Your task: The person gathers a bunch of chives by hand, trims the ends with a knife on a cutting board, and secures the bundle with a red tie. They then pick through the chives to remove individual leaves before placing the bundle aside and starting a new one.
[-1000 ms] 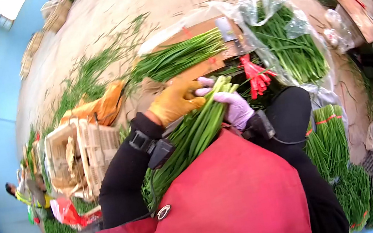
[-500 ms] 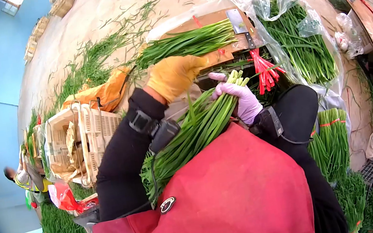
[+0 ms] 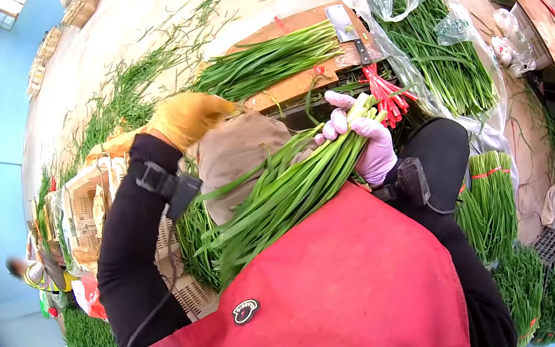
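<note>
My right hand (image 3: 370,142), in a pale purple glove, is wrapped round the pale stem ends of a loose bunch of garlic chives (image 3: 294,185). Their green leaves slope down to the left across my lap and red apron (image 3: 351,284). My left hand (image 3: 194,118), in a yellow glove, is off to the left above my grey-brown trouser knee (image 3: 239,157), its fingers smeared by motion. On a cardboard-topped board ahead lie more cut chives (image 3: 268,63) and a cleaver (image 3: 346,30). Red ties (image 3: 387,92) hang beside its handle.
Clear plastic wraps a large pile of chives (image 3: 443,55) on the right. Tied bundles (image 3: 487,207) stand below it. A cream plastic crate (image 3: 82,210) is at left, with another person (image 3: 37,270) beyond. Leaf scraps (image 3: 129,95) litter the floor.
My left hand has swung left and slightly down, away from the bunch, and a leaf now dangles near the board. My right hand keeps its grip on the chives.
</note>
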Tool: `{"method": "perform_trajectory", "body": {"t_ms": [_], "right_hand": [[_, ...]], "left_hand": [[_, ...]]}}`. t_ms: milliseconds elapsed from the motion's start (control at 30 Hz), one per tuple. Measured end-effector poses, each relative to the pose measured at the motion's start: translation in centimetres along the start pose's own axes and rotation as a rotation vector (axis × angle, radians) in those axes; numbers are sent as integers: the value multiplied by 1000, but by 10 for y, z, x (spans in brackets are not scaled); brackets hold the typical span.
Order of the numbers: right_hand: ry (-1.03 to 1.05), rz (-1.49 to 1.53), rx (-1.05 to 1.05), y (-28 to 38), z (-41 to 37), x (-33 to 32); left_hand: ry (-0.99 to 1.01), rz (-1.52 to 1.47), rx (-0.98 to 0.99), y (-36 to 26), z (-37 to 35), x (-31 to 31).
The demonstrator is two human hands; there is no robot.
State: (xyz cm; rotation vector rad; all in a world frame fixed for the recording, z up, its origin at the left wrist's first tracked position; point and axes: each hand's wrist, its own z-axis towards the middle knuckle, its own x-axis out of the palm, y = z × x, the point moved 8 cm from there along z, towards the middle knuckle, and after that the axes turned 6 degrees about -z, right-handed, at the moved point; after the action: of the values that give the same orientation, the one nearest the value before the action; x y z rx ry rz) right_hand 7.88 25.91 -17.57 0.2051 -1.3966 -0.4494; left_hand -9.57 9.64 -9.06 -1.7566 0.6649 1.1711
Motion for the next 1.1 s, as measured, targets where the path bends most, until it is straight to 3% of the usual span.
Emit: {"method": "perform_trajectory", "body": {"t_ms": [33,167,233,267,300,367,400,533,667,800,900,1000,1100], "right_hand": [[15,8,-6,0,2,2],[92,-2,-15,3,6,15],[113,-35,-29,10,3,17],[92,-70,-33,12,1,10],[115,-85,-3,13,0,11],[-107,-202,91,10,-3,-8],[-172,-228,117,6,-5,-22],[-351,-161,119,-4,-16,-44],[-394,-364,108,-1,-13,-45],[-192,-314,289,2,-11,-33],[-166,-240,318,3,-14,-30],[-196,-225,299,0,-15,-45],[-146,-194,310,2,-15,-36]], "left_hand": [[9,-121,50,-24,5,5],[-131,-380,655,-86,28,49],[309,-1077,339,-103,30,89],[499,-1320,-38,-100,18,119],[505,-1474,-94,-97,8,148],[581,-1426,48,-105,10,168],[580,-1563,-80,-108,9,165],[389,-1611,-234,-105,14,147],[151,-1197,-293,-95,12,127],[382,-1840,-366,-98,8,140],[270,-1975,-403,-100,5,129],[278,-1957,-434,-78,4,157],[229,-1978,-354,-78,7,159]]}}
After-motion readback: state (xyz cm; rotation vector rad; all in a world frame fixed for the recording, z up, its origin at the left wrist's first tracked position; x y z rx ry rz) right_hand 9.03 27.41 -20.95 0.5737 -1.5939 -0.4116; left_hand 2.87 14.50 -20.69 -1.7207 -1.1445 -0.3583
